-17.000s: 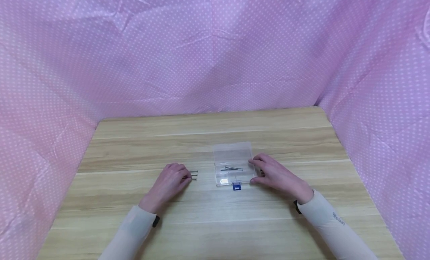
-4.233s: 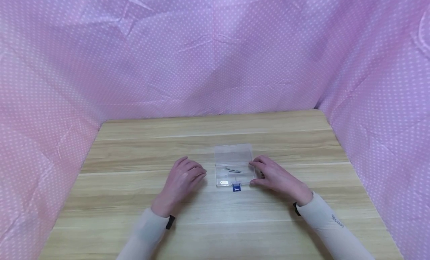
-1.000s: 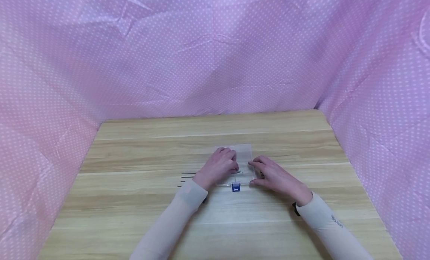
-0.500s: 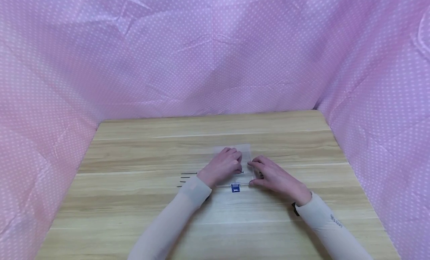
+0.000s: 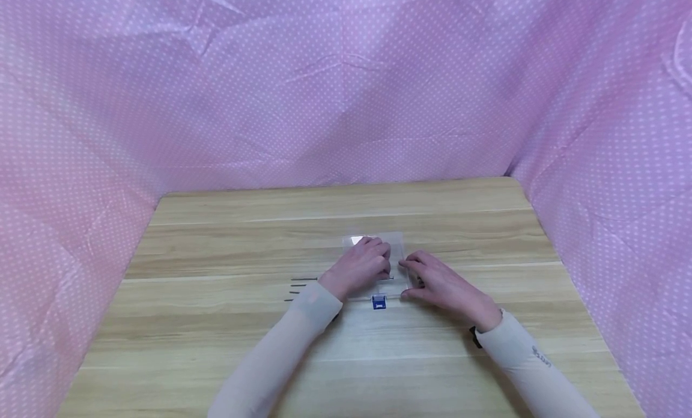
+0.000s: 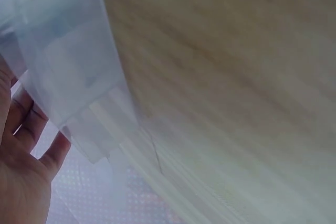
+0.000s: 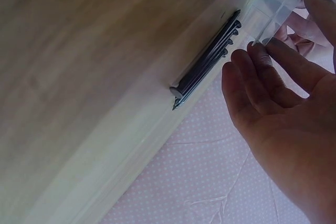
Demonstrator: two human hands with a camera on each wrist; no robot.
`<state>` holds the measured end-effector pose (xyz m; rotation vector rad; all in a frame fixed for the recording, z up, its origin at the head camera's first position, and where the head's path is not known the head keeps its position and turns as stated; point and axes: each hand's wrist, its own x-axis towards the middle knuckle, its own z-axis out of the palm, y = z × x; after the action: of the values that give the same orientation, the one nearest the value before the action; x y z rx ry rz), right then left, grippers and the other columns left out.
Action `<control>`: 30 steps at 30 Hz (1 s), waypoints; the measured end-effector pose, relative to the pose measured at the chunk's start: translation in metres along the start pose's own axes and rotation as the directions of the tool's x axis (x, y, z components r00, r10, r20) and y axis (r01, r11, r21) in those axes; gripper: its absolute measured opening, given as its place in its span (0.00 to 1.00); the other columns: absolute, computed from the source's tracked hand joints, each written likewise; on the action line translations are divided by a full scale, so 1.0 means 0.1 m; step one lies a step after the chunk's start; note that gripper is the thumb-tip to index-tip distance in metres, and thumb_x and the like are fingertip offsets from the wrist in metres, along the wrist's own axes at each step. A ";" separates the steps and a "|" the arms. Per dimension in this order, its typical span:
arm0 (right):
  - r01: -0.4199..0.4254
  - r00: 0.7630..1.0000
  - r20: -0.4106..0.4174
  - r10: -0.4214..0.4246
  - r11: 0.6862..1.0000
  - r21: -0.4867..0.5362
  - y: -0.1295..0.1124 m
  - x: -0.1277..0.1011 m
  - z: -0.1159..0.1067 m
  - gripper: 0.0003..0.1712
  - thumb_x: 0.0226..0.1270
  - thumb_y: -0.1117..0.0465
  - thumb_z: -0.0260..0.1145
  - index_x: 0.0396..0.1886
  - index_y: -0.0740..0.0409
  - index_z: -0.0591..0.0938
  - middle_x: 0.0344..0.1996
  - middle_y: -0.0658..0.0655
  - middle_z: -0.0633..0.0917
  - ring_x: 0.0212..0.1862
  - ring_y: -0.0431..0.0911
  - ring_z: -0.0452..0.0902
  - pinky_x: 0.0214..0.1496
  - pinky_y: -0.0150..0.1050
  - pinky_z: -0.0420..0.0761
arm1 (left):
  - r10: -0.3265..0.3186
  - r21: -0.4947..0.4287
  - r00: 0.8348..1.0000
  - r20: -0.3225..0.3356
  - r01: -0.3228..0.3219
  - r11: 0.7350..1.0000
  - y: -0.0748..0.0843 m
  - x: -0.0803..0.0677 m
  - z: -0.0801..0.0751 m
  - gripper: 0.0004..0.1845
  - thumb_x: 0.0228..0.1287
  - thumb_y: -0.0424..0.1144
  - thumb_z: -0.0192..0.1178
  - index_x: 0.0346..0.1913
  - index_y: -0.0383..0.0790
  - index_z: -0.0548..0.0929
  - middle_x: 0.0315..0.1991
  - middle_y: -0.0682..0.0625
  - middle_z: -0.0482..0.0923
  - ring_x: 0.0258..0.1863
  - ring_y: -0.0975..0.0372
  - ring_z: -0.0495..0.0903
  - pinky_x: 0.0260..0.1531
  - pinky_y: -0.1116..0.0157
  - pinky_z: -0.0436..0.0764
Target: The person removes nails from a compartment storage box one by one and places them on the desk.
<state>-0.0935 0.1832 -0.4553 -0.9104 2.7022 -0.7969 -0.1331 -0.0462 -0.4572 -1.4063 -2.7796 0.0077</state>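
A clear plastic box point(image 5: 397, 256) with a blue latch point(image 5: 379, 302) lies on the table, its lid folded back. My left hand point(image 5: 359, 268) reaches over it with bent fingers, pinching a nail point(image 5: 391, 278) whose end shows past the fingertips. The fingertips and most of that nail are hidden. My right hand point(image 5: 449, 286) grips the box's right side between thumb and fingers. Left of the box, several dark nails point(image 7: 207, 59) lie side by side; in the head view the left hand and sleeve partly cover them.
The wooden table point(image 5: 216, 238) extends around the box on all sides. Pink dotted cloth point(image 5: 335, 106) hangs behind it and along both sides.
Since 17 seconds ago, the row of nails on the table has grown and the box holds fewer. My left hand has come from left of the box to over it; the right hand stays put.
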 end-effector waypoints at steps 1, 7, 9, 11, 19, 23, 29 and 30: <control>-0.001 1.000 -0.001 0.001 1.000 0.000 0.00 0.00 0.00 0.37 0.62 0.50 0.80 0.65 0.66 0.80 0.55 0.55 0.79 0.51 0.45 0.74 0.53 0.46 0.80 | 0.001 -0.001 1.000 -0.003 -0.001 1.000 0.00 0.01 0.00 0.06 0.70 0.49 0.68 0.39 0.56 0.93 0.41 0.57 0.76 0.47 0.62 0.74 0.63 0.60 0.74; -0.012 1.000 -0.002 0.012 1.000 0.008 0.00 0.00 0.01 0.38 0.62 0.51 0.79 0.66 0.66 0.79 0.55 0.56 0.80 0.52 0.45 0.75 0.54 0.47 0.80 | -0.008 -0.048 1.000 -0.013 0.008 0.999 0.01 0.03 0.03 0.06 0.70 0.49 0.68 0.41 0.59 0.94 0.41 0.58 0.75 0.46 0.62 0.73 0.63 0.58 0.73; -0.017 1.000 0.001 0.017 1.000 0.007 -0.01 -0.01 0.01 0.38 0.62 0.51 0.79 0.66 0.66 0.79 0.56 0.56 0.80 0.52 0.45 0.75 0.54 0.47 0.81 | -0.023 -0.086 1.000 -0.015 0.022 0.996 0.00 0.03 0.05 0.05 0.70 0.49 0.68 0.40 0.59 0.94 0.41 0.59 0.75 0.46 0.63 0.72 0.63 0.58 0.72; -0.020 1.000 0.002 0.020 1.000 0.008 -0.01 -0.01 0.00 0.37 0.62 0.51 0.79 0.66 0.65 0.79 0.56 0.56 0.79 0.52 0.45 0.75 0.54 0.47 0.81 | -0.042 -0.128 0.999 -0.017 0.039 0.991 0.00 0.02 0.06 0.05 0.70 0.48 0.69 0.40 0.59 0.94 0.41 0.59 0.75 0.46 0.64 0.72 0.64 0.59 0.71; 0.008 1.000 -0.013 -0.008 1.000 -0.003 0.00 -0.01 0.01 0.37 0.61 0.51 0.80 0.65 0.67 0.79 0.55 0.56 0.80 0.52 0.45 0.75 0.54 0.46 0.81 | -0.086 -0.231 0.996 0.001 0.084 0.969 -0.01 0.02 0.05 0.05 0.70 0.47 0.69 0.39 0.55 0.93 0.45 0.59 0.77 0.49 0.63 0.72 0.66 0.57 0.69; 0.021 1.000 -0.017 -0.022 1.000 -0.011 -0.01 -0.01 0.00 0.37 0.62 0.51 0.80 0.64 0.67 0.80 0.55 0.57 0.80 0.52 0.46 0.76 0.54 0.46 0.81 | -0.088 -0.269 0.996 0.016 0.089 0.959 -0.02 0.02 0.05 0.05 0.70 0.47 0.69 0.37 0.55 0.92 0.45 0.60 0.76 0.49 0.64 0.72 0.68 0.57 0.68; 0.034 0.999 -0.022 -0.035 0.999 -0.019 -0.01 -0.01 0.00 0.37 0.61 0.51 0.80 0.64 0.67 0.80 0.55 0.57 0.80 0.52 0.46 0.76 0.53 0.47 0.81 | -0.058 -0.313 0.998 0.035 0.066 0.947 -0.06 0.02 0.04 0.05 0.70 0.47 0.69 0.38 0.53 0.92 0.47 0.58 0.77 0.51 0.63 0.72 0.65 0.59 0.69; 0.034 0.999 -0.021 -0.034 0.999 -0.016 -0.02 -0.01 -0.01 0.37 0.61 0.51 0.80 0.64 0.67 0.80 0.55 0.57 0.80 0.52 0.46 0.76 0.53 0.46 0.81 | -0.051 -0.324 0.998 0.038 0.061 0.944 -0.07 0.01 0.04 0.05 0.70 0.46 0.69 0.38 0.52 0.93 0.48 0.58 0.77 0.51 0.63 0.72 0.65 0.59 0.69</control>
<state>-0.0920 0.1828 -0.4538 -0.9588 2.7217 -0.7979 -0.1397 -0.0492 -0.4609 -1.3912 -2.9466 -0.4559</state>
